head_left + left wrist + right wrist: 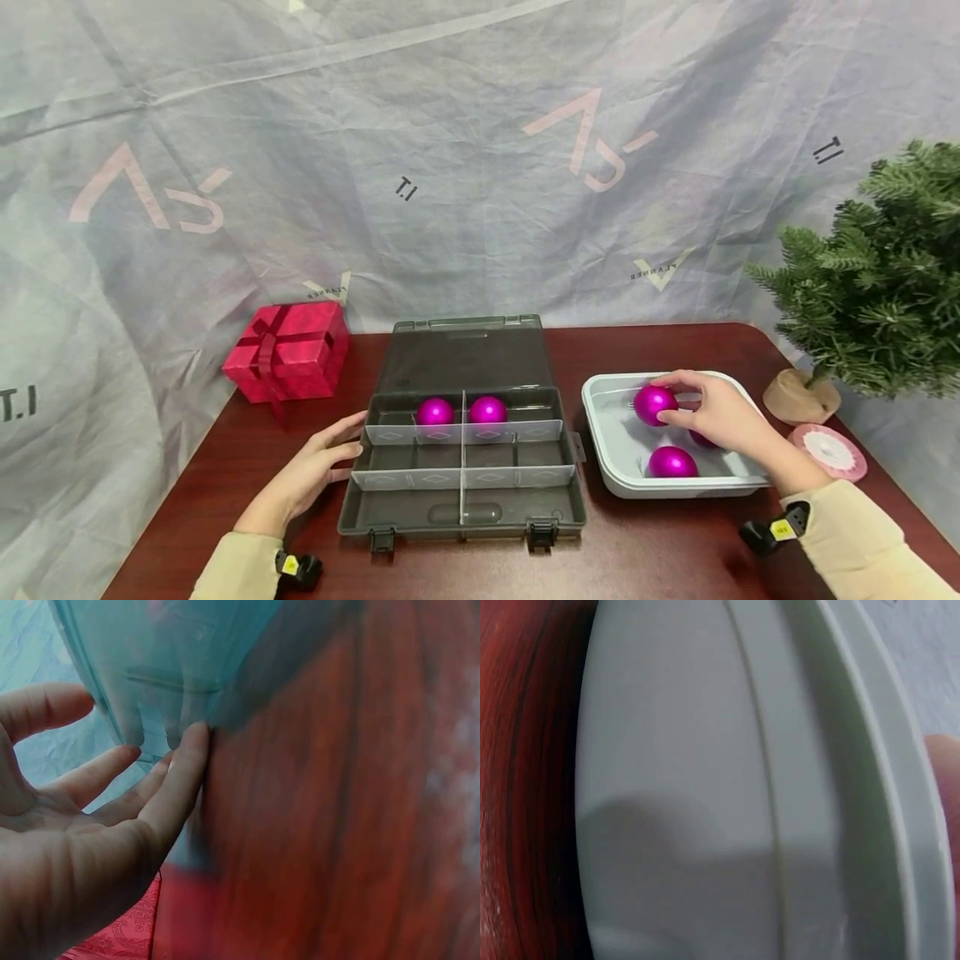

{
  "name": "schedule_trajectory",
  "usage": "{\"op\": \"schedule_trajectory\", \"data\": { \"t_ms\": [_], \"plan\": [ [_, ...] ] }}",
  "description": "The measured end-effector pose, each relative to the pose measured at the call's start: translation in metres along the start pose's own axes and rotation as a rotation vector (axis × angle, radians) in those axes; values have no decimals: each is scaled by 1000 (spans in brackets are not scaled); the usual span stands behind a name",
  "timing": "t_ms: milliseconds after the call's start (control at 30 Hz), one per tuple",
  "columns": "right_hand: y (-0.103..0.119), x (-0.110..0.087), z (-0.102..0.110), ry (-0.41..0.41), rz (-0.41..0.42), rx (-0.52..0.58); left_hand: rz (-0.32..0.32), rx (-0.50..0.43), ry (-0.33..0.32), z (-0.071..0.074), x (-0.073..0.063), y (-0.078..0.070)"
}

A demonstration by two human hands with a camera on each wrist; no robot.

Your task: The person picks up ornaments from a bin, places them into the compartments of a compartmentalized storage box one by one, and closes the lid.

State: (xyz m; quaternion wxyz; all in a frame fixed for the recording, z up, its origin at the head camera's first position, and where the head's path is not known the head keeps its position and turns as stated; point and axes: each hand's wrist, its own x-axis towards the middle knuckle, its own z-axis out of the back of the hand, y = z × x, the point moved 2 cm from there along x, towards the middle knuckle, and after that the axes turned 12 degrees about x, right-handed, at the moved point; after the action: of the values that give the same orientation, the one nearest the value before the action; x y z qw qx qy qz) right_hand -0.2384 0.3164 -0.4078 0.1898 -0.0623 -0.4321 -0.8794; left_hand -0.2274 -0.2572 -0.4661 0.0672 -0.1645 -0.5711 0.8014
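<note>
My right hand (pixel 716 412) pinches a shiny magenta ball (pixel 651 405) between thumb and fingers, over the white tub (pixel 611 483). Two more magenta balls lie in the tub: one near its front (pixel 672 462), the other partly hidden under the hand. In the right wrist view the tub's outer wall (pixel 675 750) fills most of the picture. My left hand (pixel 318 471) has its fingers extended, fingertips at the left side of a grey divided plastic box (pixel 461 500). The box's lid is open to the back. Two magenta balls (pixel 435 412) sit in its back row, one on either side of the middle divider.
A red gift box (pixel 288 350) with a dark ribbon stands at the back left of the brown table (pixel 480 575). To the right are a small green tree (pixel 885 275) on a wooden base and a pink ribbon roll (pixel 828 452). A printed cloth hangs behind.
</note>
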Motion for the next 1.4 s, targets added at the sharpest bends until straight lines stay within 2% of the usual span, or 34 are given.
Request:
{"op": "schedule_trajectory", "data": {
  "t_ms": [167, 400, 533, 700, 1033, 1400],
  "plan": [
    [12, 1, -1, -52, -36, 7, -5, 3, 0, 0, 1, -1],
    [36, 7, -8, -85, 10, 110, -11, 3, 4, 0, -1, -1],
    [53, 11, -14, -81, 9, 170, -13, -5, 12, 0, -2, -1],
    [70, 18, -26, -52, 26, 261, -13, -13, 16, 0, -3, -1],
    [110, 31, -57, 21, 162, 260, -2, -13, 24, 0, -1, 0],
    [152, 54, -103, 143, 238, 349, 1, -13, 30, 1, -1, 0]
  ]
}}
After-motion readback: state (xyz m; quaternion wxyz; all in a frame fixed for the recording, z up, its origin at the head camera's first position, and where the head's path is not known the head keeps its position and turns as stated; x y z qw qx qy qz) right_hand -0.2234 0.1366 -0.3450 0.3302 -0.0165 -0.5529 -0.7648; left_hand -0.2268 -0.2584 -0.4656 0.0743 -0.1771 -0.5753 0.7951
